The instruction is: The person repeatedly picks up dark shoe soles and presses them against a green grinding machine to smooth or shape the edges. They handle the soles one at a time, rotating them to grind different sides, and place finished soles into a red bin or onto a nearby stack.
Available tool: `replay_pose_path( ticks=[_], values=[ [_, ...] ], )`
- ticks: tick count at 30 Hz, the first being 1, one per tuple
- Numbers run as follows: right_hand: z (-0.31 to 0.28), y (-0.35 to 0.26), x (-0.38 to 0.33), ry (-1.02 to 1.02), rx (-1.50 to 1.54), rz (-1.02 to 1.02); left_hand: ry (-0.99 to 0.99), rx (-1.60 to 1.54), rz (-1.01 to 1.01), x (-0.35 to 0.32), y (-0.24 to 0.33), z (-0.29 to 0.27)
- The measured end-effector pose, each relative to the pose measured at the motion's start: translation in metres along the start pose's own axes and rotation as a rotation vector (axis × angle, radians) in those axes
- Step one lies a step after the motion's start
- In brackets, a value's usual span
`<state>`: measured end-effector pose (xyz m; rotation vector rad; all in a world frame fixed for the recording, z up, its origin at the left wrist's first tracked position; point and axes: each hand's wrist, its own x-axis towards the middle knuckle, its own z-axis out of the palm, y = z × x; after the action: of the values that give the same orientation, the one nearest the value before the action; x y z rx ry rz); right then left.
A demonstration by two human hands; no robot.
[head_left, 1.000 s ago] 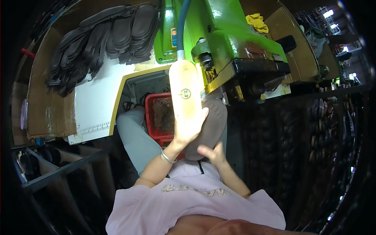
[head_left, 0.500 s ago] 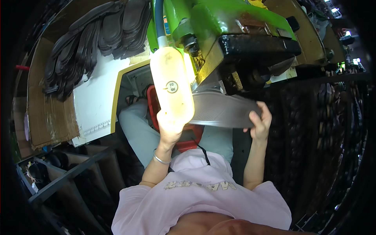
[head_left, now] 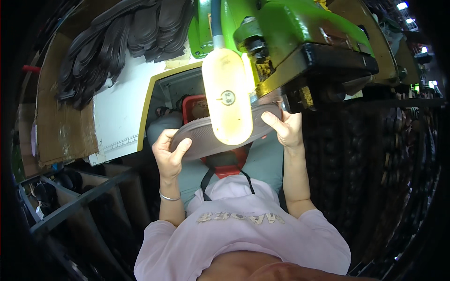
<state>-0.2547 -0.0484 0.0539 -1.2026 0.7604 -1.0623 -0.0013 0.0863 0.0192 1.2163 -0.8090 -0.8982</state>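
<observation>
A dark grey-brown shoe sole (head_left: 196, 136) with fine ridges is stretched crosswise between my hands, over my lap. Its left end is pinched by my left hand (head_left: 169, 152), thumb on top and fingers beneath. My right hand (head_left: 285, 127) grips the other end, its thumb laid on the surface close under the machine's head. A bright oblong lamp (head_left: 228, 100) on a flexible neck hides the middle of the sole. Just above the right end is the green machine (head_left: 300, 35) with its dark, greasy working head (head_left: 323, 65).
Many dark soles (head_left: 101, 51) lie piled in a cardboard box (head_left: 65, 133) on the white tabletop (head_left: 117, 117) at the left. A red container (head_left: 188, 108) sits below the machine. Metal-framed shelving (head_left: 79, 199) stands at lower left, and dark racks (head_left: 370, 178) line the right.
The sole has moved left and tilted, its left end now lower. My left hand has come out from behind the lamp to the left; my right hand has moved inward and up.
</observation>
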Motion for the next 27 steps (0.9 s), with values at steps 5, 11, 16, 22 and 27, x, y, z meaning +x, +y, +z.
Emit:
replay_pose_path(
  ticks=[5,11,16,22,27],
  values=[
    [-0.036,-0.004,0.000,0.053,0.012,-0.084,-0.022,0.018,-0.001,-0.005,-0.005,0.043],
    [-0.079,-0.029,0.003,0.419,-0.044,-0.103,-0.215,0.211,0.249,0.025,-0.020,0.113],
    [-0.064,-0.040,0.007,0.413,-0.055,-0.012,-0.211,-0.052,0.079,0.025,-0.009,0.107],
    [-0.041,-0.021,0.011,0.231,0.055,0.086,-0.055,-0.134,-0.060,0.011,0.014,0.080],
    [-0.017,-0.004,0.000,0.163,0.009,0.068,-0.041,-0.107,-0.142,0.006,0.013,0.039]
  ],
)
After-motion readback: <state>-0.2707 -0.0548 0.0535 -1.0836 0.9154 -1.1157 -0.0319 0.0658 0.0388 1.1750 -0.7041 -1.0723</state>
